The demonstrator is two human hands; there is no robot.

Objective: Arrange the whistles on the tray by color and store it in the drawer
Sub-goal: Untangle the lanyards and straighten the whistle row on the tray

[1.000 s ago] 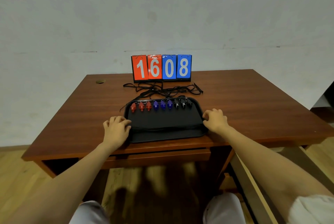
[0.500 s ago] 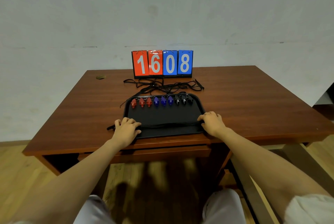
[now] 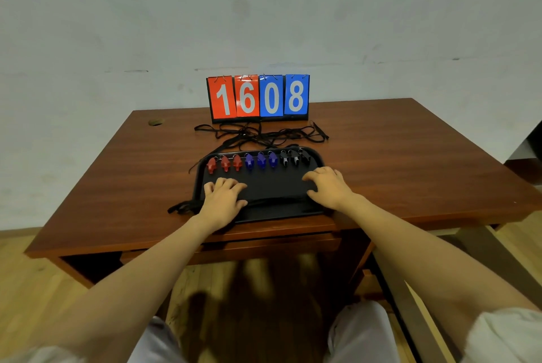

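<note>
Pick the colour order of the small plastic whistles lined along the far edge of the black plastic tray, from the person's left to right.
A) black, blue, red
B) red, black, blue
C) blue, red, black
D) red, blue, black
D: three red plastic whistles lie leftmost, three blue plastic whistles in the middle and three black plastic whistles rightmost, along the far edge of the black plastic tray.

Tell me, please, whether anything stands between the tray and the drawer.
The drawer below the table edge looks shut, so its front bars the tray. Black cords trail off the tray onto the table.
</note>
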